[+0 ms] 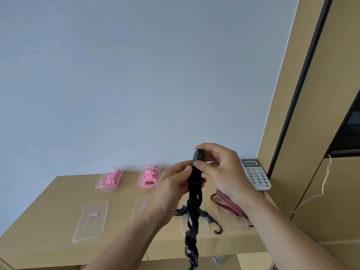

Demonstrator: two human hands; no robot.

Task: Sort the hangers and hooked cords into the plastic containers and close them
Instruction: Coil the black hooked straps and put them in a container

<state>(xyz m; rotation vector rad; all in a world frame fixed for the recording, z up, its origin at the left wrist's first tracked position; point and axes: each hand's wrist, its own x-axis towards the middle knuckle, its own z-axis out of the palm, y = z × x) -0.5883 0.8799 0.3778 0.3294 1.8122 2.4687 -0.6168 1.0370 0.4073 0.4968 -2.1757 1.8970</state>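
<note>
Nearest, the tail of a black hooked cord hangs below the table edge. Above it, both hands are raised together over the table. The left hand has its fingers curled, thumb pressed against the cord's side. The right hand pinches the cord's top end between thumb and forefinger. How many black strands make up the bundle I cannot tell.

Under the right wrist lies one red-striped cord on clear plastic. Left of the left hand lie two flat clear lids, one fully shown and one partly hidden. Beyond the left hand stand two open containers, left and right, each holding pink hangers. Just beyond the right hand sits one telephone.
</note>
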